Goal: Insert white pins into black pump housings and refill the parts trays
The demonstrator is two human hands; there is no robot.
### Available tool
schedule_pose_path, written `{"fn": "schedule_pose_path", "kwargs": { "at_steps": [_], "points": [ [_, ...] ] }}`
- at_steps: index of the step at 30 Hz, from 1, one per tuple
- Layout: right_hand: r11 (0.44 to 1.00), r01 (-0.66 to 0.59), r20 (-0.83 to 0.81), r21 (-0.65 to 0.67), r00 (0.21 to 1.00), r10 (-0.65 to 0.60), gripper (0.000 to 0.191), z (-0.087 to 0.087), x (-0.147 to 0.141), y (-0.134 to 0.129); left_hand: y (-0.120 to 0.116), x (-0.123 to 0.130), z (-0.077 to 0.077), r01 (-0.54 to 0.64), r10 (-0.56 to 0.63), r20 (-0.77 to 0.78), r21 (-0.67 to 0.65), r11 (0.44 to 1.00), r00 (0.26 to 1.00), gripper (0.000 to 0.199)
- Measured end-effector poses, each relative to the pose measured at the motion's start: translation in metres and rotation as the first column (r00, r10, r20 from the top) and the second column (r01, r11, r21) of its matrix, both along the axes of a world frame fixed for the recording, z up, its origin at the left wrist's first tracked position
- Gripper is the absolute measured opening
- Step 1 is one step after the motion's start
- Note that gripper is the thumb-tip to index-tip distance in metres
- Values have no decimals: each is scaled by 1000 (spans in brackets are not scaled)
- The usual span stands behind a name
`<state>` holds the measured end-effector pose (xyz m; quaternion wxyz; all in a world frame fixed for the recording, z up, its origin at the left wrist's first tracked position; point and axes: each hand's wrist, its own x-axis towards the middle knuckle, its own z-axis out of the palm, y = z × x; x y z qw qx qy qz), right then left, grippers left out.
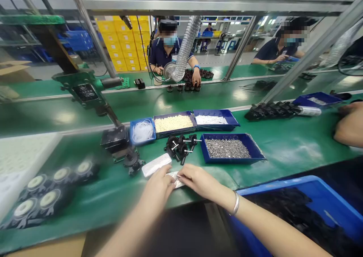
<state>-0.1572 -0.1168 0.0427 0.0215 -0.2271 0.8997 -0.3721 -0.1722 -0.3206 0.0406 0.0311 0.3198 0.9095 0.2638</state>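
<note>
Both my hands meet over a small white block (178,183) at the near edge of the green bench. My left hand (159,186) has its fingers bent together at the block's left part, and what they pinch is too small to make out. From the right, my right hand (198,179), with a silver bangle on its wrist, pinches at the same block, its fingertips hiding any small part. A second white block (157,165) lies just beyond my left hand. Behind it sit several black parts with white pins (181,147) and a single black part (132,161).
Blue trays hold metal pins (227,148), cream pieces (173,123), white strips (211,120) and clear rings (143,130). A green press (85,90) stands left, near black parts with cream discs (47,189). A blue crate (312,179) sits low right. A co-worker's arm (351,124) reaches in.
</note>
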Motion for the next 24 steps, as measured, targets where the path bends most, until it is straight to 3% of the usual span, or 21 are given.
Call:
{"fn": "schedule_pose_path", "kwargs": {
  "at_steps": [3, 5, 7, 10, 12, 15, 18, 21, 24],
  "points": [
    [974, 93, 135, -208, 989, -65, 7, 0, -1, -5, -2, 6, -5, -35, 32, 30, 101, 994, 999, 12],
    [908, 167, 225, -385, 971, -83, 10, -1, -1, -10, 0, 10, -7, -85, 76, 46, 227, 970, 996, 17],
    [836, 202, 261, -510, 963, -74, 14, -1, -1, -14, 3, 14, -8, -150, 131, 75, 386, 910, 989, 22],
    [801, 203, 285, -563, 957, -41, 16, 2, 0, -19, 5, 17, -7, -188, 137, 134, 544, 818, 982, 7],
    [816, 174, 296, -552, 955, -4, 15, 5, 0, -20, 2, 15, -6, -173, 100, 160, 557, 812, 982, 7],
    [890, 110, 212, -442, 977, -16, 13, 7, 0, -17, -11, 12, -6, -187, 130, 147, 507, 841, 981, 10],
    [983, 15, 16, -183, 1000, -13, 16, 2, 2, -14, -22, 14, -9, -92, 108, -17, 406, 909, 994, 8],
    [998, -26, -152, 66, 988, 35, 17, -6, 7, -14, -24, 23, -17, 97, -28, -270, 245, 965, 963, 12],
    [974, -16, -254, 225, 964, 75, 18, -8, 11, -16, -21, 34, -26, 129, -64, -427, 126, 984, 902, 14]
  ]
}}
